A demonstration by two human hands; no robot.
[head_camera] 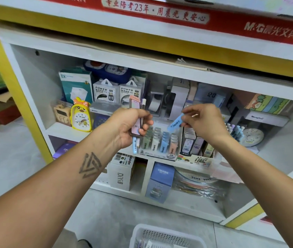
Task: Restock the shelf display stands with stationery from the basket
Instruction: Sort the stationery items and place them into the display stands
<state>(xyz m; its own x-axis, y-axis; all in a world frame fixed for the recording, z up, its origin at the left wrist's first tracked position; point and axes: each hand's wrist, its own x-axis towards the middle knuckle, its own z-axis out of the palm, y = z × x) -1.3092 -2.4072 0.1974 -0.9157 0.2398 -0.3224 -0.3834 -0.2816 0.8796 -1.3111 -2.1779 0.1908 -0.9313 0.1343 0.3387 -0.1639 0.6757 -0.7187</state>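
My left hand [129, 127] grips a small bundle of stationery [135, 113]: a pink flat case, a white pen and a light-blue pen sticking out below. My right hand [202, 120] pinches a light-blue lead case [175, 123], tilted, just above a display stand [160, 143] holding rows of green, white, blue and pink cases on the middle shelf. To its right stands a second display stand [195, 149] with darker refill boxes. The white basket [160, 237] sits on the floor at the bottom edge, with a few items inside.
The white shelf unit [67, 130] has yellow trim. Power bank boxes [106, 92], a yellow duck clock [81, 116] and a tape dispenser [155, 102] stand behind the stands. A blue box [161, 181] and a white box [122, 174] occupy the lower shelf. Cardboard boxes lie at far left.
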